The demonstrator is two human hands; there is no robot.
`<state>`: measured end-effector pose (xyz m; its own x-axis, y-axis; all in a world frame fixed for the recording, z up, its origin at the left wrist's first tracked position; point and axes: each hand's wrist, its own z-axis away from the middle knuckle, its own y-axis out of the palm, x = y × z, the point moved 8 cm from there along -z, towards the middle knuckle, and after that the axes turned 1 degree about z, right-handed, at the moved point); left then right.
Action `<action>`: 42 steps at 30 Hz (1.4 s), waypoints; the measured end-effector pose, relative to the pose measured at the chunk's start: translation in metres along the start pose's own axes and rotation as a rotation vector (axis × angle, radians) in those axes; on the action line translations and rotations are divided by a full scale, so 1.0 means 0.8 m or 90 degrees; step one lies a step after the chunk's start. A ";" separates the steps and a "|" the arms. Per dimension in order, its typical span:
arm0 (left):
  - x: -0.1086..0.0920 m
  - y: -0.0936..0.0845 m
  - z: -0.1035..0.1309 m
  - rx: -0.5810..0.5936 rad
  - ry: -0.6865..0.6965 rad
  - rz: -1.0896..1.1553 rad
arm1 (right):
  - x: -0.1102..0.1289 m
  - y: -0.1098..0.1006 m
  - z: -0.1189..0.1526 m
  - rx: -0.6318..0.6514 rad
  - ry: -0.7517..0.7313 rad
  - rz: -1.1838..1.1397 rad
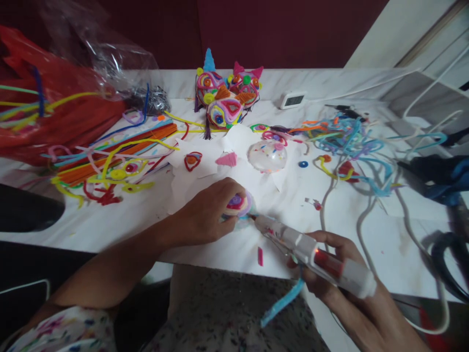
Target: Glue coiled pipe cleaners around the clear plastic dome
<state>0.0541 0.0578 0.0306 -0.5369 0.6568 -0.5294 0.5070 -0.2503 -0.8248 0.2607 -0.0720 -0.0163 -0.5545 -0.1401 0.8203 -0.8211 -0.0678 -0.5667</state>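
My left hand (205, 212) is closed on a coiled pipe-cleaner piece (237, 202) with a purple centre and pink and lilac rings, low over the white paper. Part of the piece is hidden under my fingers. My right hand (340, 274) grips a white glue gun (311, 252) with a small orange light, its nozzle touching or almost touching the piece's right edge. A light blue pipe cleaner (282, 303) hangs below the gun beside my right fingers. Behind my left hand lie a pink felt-like triangle (226, 159) and a red looped shape (192, 160) on the paper.
Three colourful decorated heads (229, 95) stand at the back. A clear dome with confetti (267, 156) rests nearby. Loose pipe cleaners (120, 151) spread left; a blue tangle (351, 142) and cables (326, 205) lie right. A red bag (54, 98) fills the far left.
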 end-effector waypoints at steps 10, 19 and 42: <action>0.002 0.002 -0.001 -0.004 0.002 -0.014 | -0.037 -0.001 0.014 0.005 0.034 -0.001; 0.003 0.000 0.000 -0.006 -0.002 -0.004 | -0.025 -0.004 0.001 -0.030 0.030 -0.003; 0.007 0.001 -0.001 -0.001 -0.010 -0.009 | -0.013 0.006 -0.004 0.029 0.044 -0.061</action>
<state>0.0519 0.0618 0.0268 -0.5542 0.6490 -0.5212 0.5008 -0.2402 -0.8316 0.2623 -0.0680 -0.0269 -0.4834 -0.0633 0.8731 -0.8644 -0.1230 -0.4875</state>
